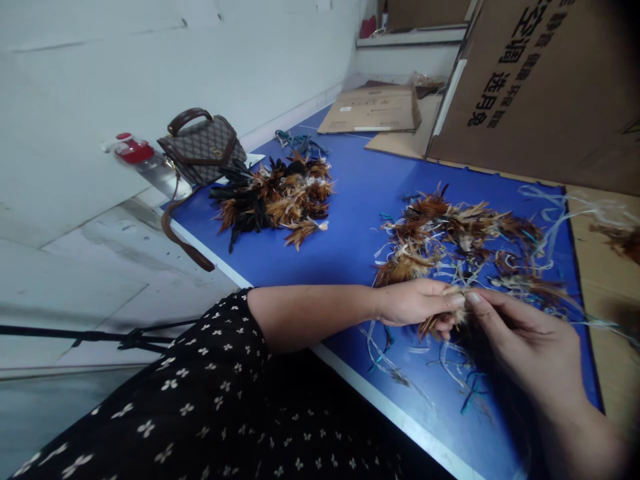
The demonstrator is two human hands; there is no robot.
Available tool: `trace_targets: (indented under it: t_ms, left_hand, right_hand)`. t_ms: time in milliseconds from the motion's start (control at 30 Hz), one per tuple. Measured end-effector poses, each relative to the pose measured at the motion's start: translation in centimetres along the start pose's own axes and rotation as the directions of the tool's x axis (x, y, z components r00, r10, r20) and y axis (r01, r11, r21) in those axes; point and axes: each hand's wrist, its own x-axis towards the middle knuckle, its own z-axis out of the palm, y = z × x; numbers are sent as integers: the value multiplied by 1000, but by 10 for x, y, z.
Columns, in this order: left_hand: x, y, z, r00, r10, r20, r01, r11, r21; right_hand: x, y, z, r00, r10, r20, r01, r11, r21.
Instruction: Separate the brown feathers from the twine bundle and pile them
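Note:
My left hand (425, 303) is closed around a small bunch of brown feathers (429, 327), whose tips stick out below the fingers. Thumb and forefinger of my right hand (525, 333) pinch at the pale end of the same bunch, close against my left thumb. Just beyond both hands lies a loose pile of brown and tan feathers (470, 227) mixed with white and teal ties. Whether my right fingers also hold a tie or thread is too small to make out.
Another heap of brown and black feathers (280, 193) lies farther left on the blue table (355, 193). Behind it stand a patterned handbag (205, 150) and a red-capped bottle (150, 167). A large cardboard box (540, 100) borders the right back. Cut strings (390, 360) lie near the front edge.

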Motion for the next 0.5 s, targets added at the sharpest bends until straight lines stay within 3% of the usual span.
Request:
trace_targets:
  t_ms: [233, 500]
  left_hand:
    - [-1, 2, -4, 995, -46, 87, 54, 994, -92]
    - [4, 0, -8, 999, 36, 10, -34, 988, -149]
  right_hand:
    - [-1, 3, -4, 997, 61, 53, -65, 996, 64]
    - [-1, -6, -1, 989, 143, 41, -148, 971, 186]
